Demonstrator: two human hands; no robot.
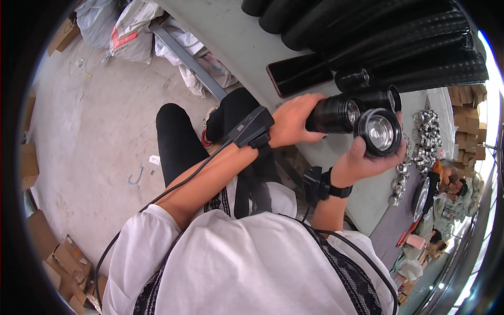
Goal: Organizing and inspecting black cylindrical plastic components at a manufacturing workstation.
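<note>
My left hand [295, 119] is closed round a black flashlight head [336, 113], its silvery reflector facing right. In my right hand [367, 164] is another black flashlight head [379, 132], gripped by its ringed rim with the clear lens and bright reflector turned up toward me. The two heads are side by side above the table and overlap in view. Just behind them shows a third black flashlight head [388, 97]; whether my right fingers touch it, I cannot tell. One more short black piece [354, 79] lies farther back beside a dark phone [298, 74].
Long black tubes [404, 50] lie in a row across the back of the grey table [362, 202]. Small shiny metal rings [428, 137] are heaped at the right. Cardboard boxes [468, 118] and a person [452, 181] are beyond. Sacks [134, 34] rest on the floor at upper left.
</note>
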